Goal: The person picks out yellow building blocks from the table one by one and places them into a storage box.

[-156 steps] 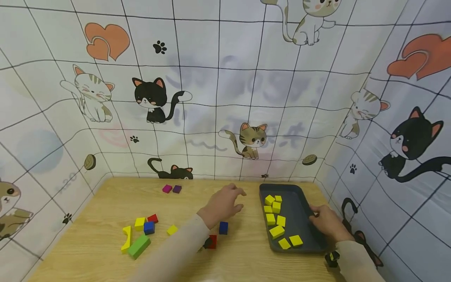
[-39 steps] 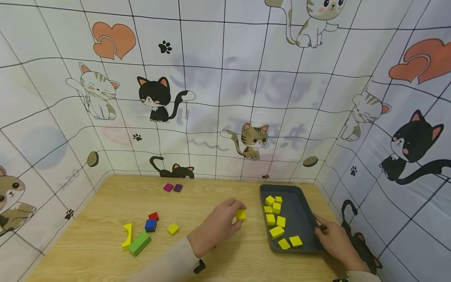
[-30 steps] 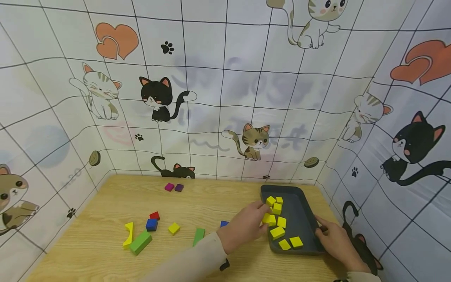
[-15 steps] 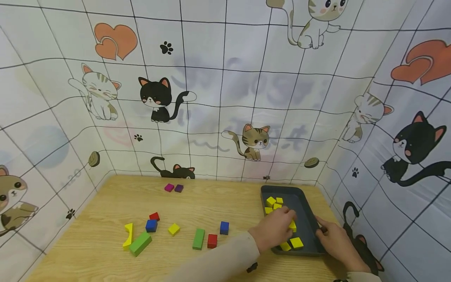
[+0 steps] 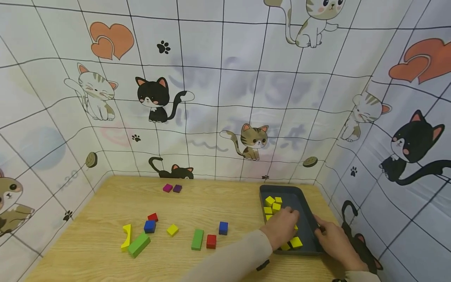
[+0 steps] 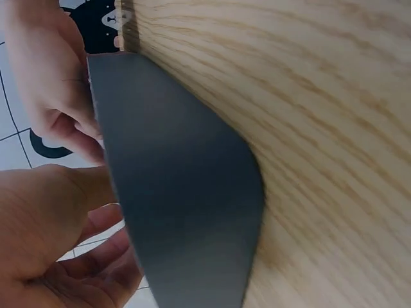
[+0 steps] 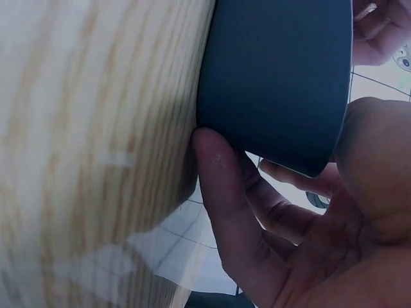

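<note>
My left hand (image 5: 281, 229) is lowered into the dark grey tray (image 5: 305, 207), over the yellow blocks (image 5: 296, 243) along its left side. Its fingertips are hidden in the head view, and the tray's wall covers part of them in the left wrist view, so I cannot tell whether a block is between them. My right hand (image 5: 334, 241) grips the tray's right rim. In the right wrist view, fingers (image 7: 225, 199) lie against the tray's outer wall while the thumb side goes over the rim.
Left of the tray lie a blue cube (image 5: 223, 228), a red cube (image 5: 211, 241), green blocks (image 5: 197, 239), a yellow cube (image 5: 172, 230) and a yellow arch-shaped block (image 5: 126, 237). Another blue cube (image 5: 149, 226) touches a red piece (image 5: 153, 217). Magenta (image 5: 167, 188) and purple (image 5: 177, 188) pieces sit far back.
My left hand picked up a yellow cube from the table, carried it right and lowered it into the tray. Over the last half second it moved slightly. The right hand stays on the rim.
</note>
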{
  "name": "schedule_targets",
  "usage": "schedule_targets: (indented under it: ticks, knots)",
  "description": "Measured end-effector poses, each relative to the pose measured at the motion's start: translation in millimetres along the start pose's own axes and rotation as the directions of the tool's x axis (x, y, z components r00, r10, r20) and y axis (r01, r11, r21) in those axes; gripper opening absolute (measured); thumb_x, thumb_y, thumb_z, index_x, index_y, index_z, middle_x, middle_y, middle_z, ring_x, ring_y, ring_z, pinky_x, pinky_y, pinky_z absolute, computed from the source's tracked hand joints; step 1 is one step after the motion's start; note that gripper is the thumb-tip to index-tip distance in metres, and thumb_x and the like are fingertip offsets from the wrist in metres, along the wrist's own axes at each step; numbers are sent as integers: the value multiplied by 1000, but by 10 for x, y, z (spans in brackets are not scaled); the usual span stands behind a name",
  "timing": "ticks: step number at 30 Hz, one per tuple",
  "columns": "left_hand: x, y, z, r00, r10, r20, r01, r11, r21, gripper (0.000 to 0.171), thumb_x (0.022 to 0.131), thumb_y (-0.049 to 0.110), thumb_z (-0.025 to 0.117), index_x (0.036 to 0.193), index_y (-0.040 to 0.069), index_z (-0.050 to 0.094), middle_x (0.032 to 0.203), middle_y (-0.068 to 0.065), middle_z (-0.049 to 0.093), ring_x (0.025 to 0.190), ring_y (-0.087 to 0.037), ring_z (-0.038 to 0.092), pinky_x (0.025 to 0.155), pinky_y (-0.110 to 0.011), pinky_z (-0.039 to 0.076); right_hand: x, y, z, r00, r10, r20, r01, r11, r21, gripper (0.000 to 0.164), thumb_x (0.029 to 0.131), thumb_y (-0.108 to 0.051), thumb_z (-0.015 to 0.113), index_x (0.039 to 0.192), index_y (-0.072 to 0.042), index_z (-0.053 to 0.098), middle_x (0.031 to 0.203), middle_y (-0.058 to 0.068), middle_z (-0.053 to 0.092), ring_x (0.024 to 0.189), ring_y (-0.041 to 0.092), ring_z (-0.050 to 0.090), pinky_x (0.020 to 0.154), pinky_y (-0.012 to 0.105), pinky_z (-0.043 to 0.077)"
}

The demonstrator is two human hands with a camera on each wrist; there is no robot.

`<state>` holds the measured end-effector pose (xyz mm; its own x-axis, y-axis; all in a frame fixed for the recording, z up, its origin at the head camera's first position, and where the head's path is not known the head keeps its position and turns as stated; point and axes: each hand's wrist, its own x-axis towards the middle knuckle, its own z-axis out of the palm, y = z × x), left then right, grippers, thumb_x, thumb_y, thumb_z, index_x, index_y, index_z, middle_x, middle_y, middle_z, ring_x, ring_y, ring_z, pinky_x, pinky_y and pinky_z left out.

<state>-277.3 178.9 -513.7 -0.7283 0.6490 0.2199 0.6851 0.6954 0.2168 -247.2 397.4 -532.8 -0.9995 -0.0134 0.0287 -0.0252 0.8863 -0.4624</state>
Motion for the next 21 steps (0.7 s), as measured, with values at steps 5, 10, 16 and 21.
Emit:
schedule_targets:
  ticks: [5, 10, 16, 21]
  knots:
    - [-54, -42, 4, 1000, 0, 27, 0, 1000, 4, 38, 91, 29, 77, 124, 20, 60, 110, 8, 56, 90, 2, 52, 72, -8, 45, -31, -8, 20, 1000, -9, -6, 9, 1000, 0, 56, 93, -9, 58, 147, 0, 46, 97, 14, 66, 54, 18, 47, 49, 34, 39]
    - [-132, -102, -50, 1000, 19, 6, -19, 999, -30, 35, 92, 25, 75, 123, 20, 60, 107, 9, 54, 87, 2, 50, 69, -7, 44, -51, -2, 20, 1000, -10, -7, 10, 1000, -2, 56, 94, -9, 58, 148, 0, 45, 91, 12, 64, 49, 18, 43, 45, 34, 38]
    - [-273, -255, -209, 997, 59, -58, -61, 998, -35, 34, 91, 25, 76, 121, 17, 61, 106, 7, 55, 86, 1, 50, 69, -6, 43, -38, -28, 8, 999, -35, -27, 35, 999, -8, 55, 94, -9, 57, 147, -1, 46, 114, 23, 64, 50, 19, 40, 45, 34, 37]
    - [-435, -387, -359, 997, 57, -56, -60, 997, -46, 39, 91, 28, 76, 125, 17, 62, 113, 7, 58, 93, 0, 53, 76, -7, 45, -40, -34, 5, 1000, -14, -16, 14, 1000, -2, 55, 94, -10, 56, 147, -1, 45, 116, 26, 63, 48, 18, 39, 44, 34, 37]
